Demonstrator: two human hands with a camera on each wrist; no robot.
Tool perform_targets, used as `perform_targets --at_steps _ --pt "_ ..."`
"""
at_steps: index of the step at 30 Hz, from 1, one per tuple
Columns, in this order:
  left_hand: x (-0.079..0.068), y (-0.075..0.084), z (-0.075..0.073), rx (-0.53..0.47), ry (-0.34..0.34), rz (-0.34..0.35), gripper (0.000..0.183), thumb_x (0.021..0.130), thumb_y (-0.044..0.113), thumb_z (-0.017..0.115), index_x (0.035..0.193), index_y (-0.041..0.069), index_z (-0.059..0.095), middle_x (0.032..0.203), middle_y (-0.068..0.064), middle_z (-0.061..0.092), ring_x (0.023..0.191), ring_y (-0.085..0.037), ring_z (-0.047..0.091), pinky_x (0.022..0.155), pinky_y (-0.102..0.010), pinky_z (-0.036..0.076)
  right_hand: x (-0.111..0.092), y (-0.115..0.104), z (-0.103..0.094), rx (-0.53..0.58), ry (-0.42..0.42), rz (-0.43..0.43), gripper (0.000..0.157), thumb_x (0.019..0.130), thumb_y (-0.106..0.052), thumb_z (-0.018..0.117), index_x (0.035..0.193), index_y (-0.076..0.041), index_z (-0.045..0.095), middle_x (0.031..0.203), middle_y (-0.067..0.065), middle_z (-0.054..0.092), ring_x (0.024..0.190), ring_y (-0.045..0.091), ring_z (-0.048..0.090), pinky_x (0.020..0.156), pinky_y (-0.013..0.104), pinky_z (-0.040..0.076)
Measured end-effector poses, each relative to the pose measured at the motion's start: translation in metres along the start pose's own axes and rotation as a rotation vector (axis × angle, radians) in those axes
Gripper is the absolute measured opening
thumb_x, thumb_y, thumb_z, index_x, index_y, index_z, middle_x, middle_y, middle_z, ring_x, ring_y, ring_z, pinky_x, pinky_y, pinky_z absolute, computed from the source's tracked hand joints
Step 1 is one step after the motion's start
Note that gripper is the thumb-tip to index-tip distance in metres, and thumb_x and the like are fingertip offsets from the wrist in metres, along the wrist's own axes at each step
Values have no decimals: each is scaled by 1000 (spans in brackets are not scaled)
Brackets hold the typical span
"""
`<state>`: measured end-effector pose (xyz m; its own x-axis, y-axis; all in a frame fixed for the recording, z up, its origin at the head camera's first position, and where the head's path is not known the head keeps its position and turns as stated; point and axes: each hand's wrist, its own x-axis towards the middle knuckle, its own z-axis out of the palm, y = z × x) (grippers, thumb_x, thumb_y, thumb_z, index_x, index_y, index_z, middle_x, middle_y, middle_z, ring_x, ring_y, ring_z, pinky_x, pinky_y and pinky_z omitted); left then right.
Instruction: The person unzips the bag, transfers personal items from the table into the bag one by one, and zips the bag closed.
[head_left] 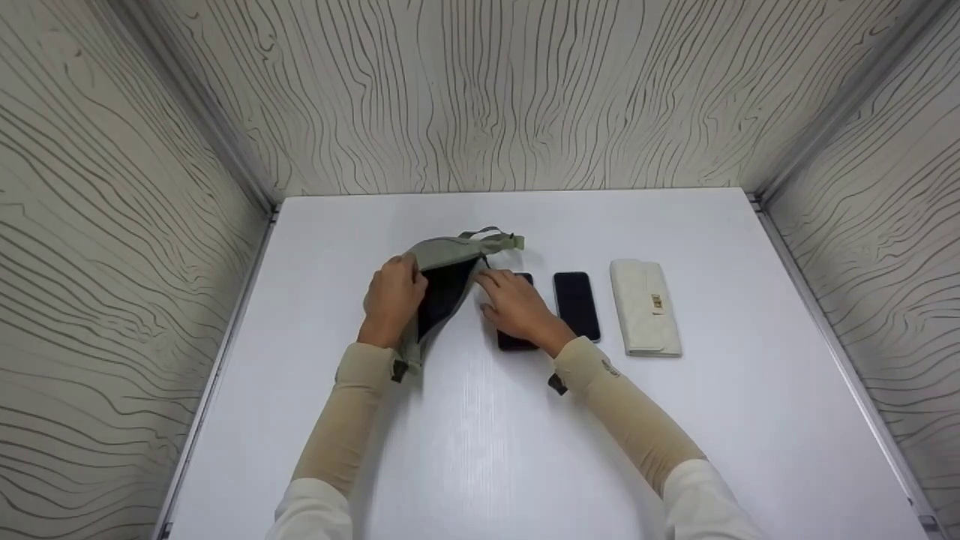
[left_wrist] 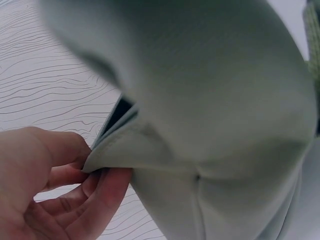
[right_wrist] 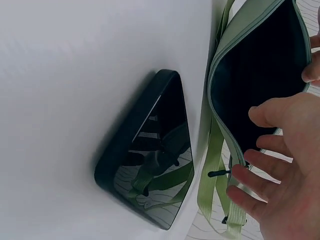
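A sage-green waist bag (head_left: 448, 253) is held up off the white table, its zipped mouth spread wide on a dark lining (right_wrist: 265, 65). My left hand (head_left: 393, 296) pinches the mouth's edge; thumb and fingers grip the fabric in the left wrist view (left_wrist: 75, 185). At the other end of the mouth is my right hand (head_left: 517, 307), its fingers extended and spread (right_wrist: 280, 165). Those fingertips are at the zipper end, near a dark pull (right_wrist: 219, 173); firm contact cannot be told. Beneath that hand lies a black phone (head_left: 516, 343), partly covered in the head view.
Right of the covered phone lies a second dark phone (head_left: 576, 307), then a cream wallet (head_left: 643, 309) with a gold clasp. Green straps (head_left: 504, 244) trail behind the bag. Patterned walls (head_left: 480, 97) enclose the white table (head_left: 480, 450) at the back and sides.
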<state>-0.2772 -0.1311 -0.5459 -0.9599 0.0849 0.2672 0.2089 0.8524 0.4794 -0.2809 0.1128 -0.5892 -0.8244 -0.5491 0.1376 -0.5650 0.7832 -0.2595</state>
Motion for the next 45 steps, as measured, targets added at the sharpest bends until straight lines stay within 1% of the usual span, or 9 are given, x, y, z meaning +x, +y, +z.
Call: perform_targets --at_steps 3,7,12,21,26,33,39,45 --pt "-1 -1 0 1 2 6 21 100 4 64 81 6 56 78 -10 59 63 -20 53 57 -37 47 -2 3 0 7 9 21 51 104 -19 67 151 -1 54 153 17 56 141 38 54 115 55 45" --pt "0 -1 0 -7 2 -4 19 100 5 64 82 7 56 78 -10 59 63 -20 54 57 -37 47 -4 7 -1 12 32 49 51 104 -19 67 150 -3 55 153 15 57 138 37 56 113 54 48" --pt "0 -1 0 -14 -4 -17 18 100 4 63 83 7 57 78 -9 59 64 -20 54 57 -37 47 -6 12 -4 18 46 90 51 105 -22 66 151 -4 55 152 14 57 137 36 57 112 53 48" --pt "-1 -3 1 -35 -4 -2 21 100 4 63 82 7 54 77 -9 57 63 -19 51 58 -36 45 -10 20 -8 17 77 144 52 104 -22 68 149 -1 55 150 17 58 135 39 58 111 55 49" --pt "-1 -3 2 -40 -6 -6 20 100 4 62 82 7 54 77 -9 58 63 -18 50 58 -35 45 -12 22 -10 11 87 173 53 105 -27 68 148 0 55 149 19 59 133 40 59 108 55 50" --pt "-2 -2 3 8 -6 1 12 101 5 61 88 4 59 80 -12 61 62 -19 54 55 -34 47 -13 27 -12 44 91 244 54 105 -29 67 149 -2 54 148 19 58 133 39 58 108 54 50" --pt "-2 -2 4 -11 -4 -5 11 100 5 61 89 5 59 79 -10 60 60 -19 53 53 -33 44 -14 32 -15 58 97 306 56 105 -31 66 150 0 53 148 21 58 134 40 59 107 54 52" --pt "-2 0 3 -18 -23 -34 11 101 7 61 90 6 59 80 -10 60 60 -19 54 53 -33 43 -14 34 -17 82 80 379 60 105 -34 65 152 1 51 150 23 56 136 41 56 109 55 51"
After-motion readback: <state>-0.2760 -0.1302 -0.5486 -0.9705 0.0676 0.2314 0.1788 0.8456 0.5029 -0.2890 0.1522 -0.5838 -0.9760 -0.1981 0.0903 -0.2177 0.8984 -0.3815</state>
